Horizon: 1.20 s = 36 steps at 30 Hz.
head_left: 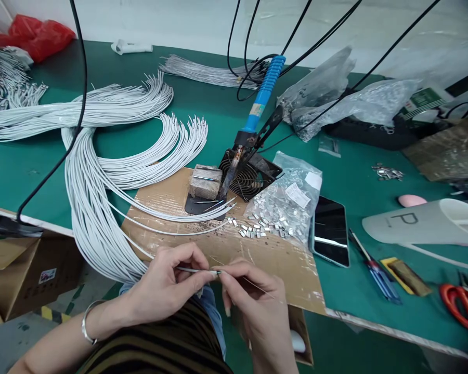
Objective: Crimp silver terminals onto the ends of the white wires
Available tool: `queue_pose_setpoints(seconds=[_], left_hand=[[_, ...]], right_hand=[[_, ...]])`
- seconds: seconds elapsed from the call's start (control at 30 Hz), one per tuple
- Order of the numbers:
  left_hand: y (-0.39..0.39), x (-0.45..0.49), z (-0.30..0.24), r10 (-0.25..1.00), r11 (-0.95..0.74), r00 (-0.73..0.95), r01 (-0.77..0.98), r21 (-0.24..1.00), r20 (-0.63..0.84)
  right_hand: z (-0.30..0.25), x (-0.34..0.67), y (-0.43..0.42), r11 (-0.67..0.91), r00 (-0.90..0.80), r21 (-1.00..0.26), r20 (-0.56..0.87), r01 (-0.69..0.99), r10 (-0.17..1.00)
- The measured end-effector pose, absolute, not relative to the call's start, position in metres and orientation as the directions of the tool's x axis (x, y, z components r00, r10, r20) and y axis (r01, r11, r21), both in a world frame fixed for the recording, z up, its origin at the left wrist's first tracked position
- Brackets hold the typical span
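- Two hands sit at the table (pixel 19 171) edge; one white wire (pixel 195 270) spans them, long axis near level, its dark tip (pixel 219 272) nearer the right hand.
- Left hand (pixel 164 291): fingers (pixel 191 265) closed on the wire; one bangle (pixel 89 323) at the wrist.
- Right hand (pixel 257 306): fingers (pixel 234 271) closed, pinching the wire at its tip.
- Three white bundles (pixel 97 218) lie left of the hands, with two grey bundles (pixel 206 72) beyond.
- One cardboard sheet (pixel 281 270) lies under the hands' far side.
- One soldering iron (pixel 263 93) rests in one stand (pixel 249 171).
- One clear bag (pixel 284 202) lies beside many loose metal clips (pixel 257 228).
- One phone (pixel 330 231), one screwdriver (pixel 376 275) and one pair of scissors (pixel 462 306) lie rightmost.
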<state>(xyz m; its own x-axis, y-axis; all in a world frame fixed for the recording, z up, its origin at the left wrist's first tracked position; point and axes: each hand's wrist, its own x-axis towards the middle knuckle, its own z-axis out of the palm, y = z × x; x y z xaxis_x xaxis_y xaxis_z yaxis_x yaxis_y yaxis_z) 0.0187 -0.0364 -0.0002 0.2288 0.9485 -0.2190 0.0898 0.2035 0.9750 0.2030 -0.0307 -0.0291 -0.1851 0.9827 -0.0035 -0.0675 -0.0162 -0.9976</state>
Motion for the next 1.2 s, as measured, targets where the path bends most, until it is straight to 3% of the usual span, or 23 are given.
queue_pose_setpoints(seconds=[0.43, 0.53, 0.7, 0.77, 0.93, 1.07, 1.2], left_hand=[[-0.038, 0.020, 0.002, 0.946, 0.163, 0.237, 0.237, 0.958, -0.220], [-0.041, 0.022, 0.001, 0.963, 0.064, 0.230, 0.323, 0.944, -0.144], [-0.044, 0.028, -0.003, 0.969, -0.234, 0.186, 0.472, 0.850, 0.164], [-0.044, 0.030, -0.006, 0.974, -0.219, 0.163, 0.470, 0.855, 0.160], [-0.039, 0.035, -0.007, 0.974, 0.174, 0.102, 0.222, 0.959, -0.201], [-0.038, 0.034, -0.005, 0.957, 0.263, 0.148, -0.085, 0.961, -0.249], [-0.038, 0.032, -0.002, 0.955, 0.284, 0.160, -0.268, 0.921, -0.248]], right_hand=[[-0.009, 0.217, -0.024, 0.156, -0.276, -0.975, 0.107, 0.161, 0.955], [-0.006, 0.215, -0.025, 0.170, -0.247, -0.965, 0.118, 0.199, 0.962], [-0.015, 0.200, -0.028, 0.157, -0.082, -0.965, 0.143, 0.208, 0.986], [-0.023, 0.191, -0.031, 0.182, -0.023, -0.963, 0.181, 0.200, 0.983], [-0.050, 0.168, -0.038, 0.375, 0.142, -0.888, 0.421, 0.265, 0.896], [-0.057, 0.160, -0.040, 0.529, 0.177, -0.781, 0.602, 0.331, 0.778], [-0.048, 0.158, -0.039, 0.552, 0.142, -0.758, 0.624, 0.347, 0.768]])
